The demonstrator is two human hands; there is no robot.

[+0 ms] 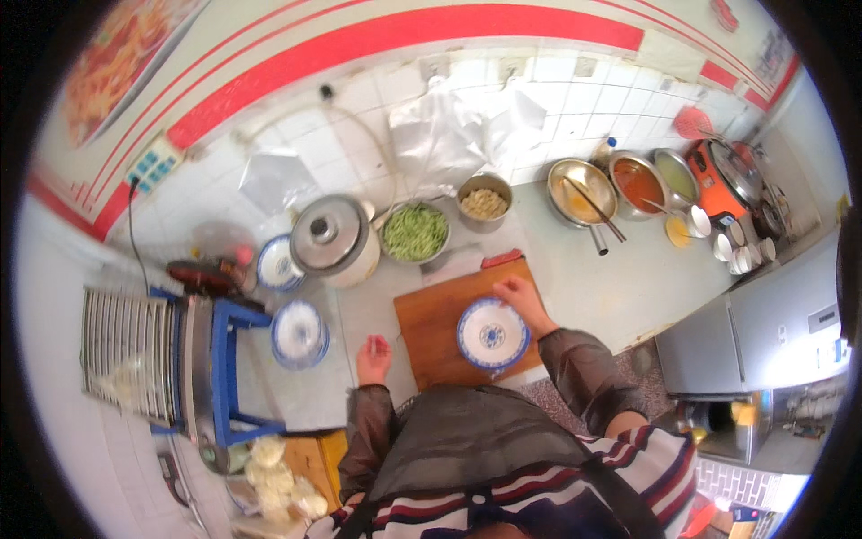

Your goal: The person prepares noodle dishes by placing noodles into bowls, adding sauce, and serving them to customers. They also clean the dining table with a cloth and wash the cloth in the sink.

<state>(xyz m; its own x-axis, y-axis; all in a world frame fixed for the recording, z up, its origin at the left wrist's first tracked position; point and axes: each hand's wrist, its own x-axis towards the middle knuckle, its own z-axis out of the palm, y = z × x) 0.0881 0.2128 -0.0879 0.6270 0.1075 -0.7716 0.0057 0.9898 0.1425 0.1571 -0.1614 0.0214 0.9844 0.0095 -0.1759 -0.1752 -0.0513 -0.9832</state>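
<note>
A white plate with a blue patterned rim (491, 335) lies on a wooden cutting board (427, 323) in front of me. My right hand (520, 298) is at the plate's upper right rim, fingers curled; whether it grips the rim or hovers over it is unclear. To the left of the board, my left hand (374, 356) is raised with its fingers bent, and nothing can be made out in it. Along the board's far edge is a knife with a red handle (502, 259). A stack of matching plates (298, 331) sits left of my left hand.
Behind the board stand a lidded pot (333, 242), a bowl of shredded green vegetable (415, 232) and a metal pot of pale pieces (483, 203). Farther right are a metal pan with chopsticks (580, 192), a pot of red sauce (636, 185) and an orange cooker (717, 178). A blue-framed machine (225, 370) borders the left.
</note>
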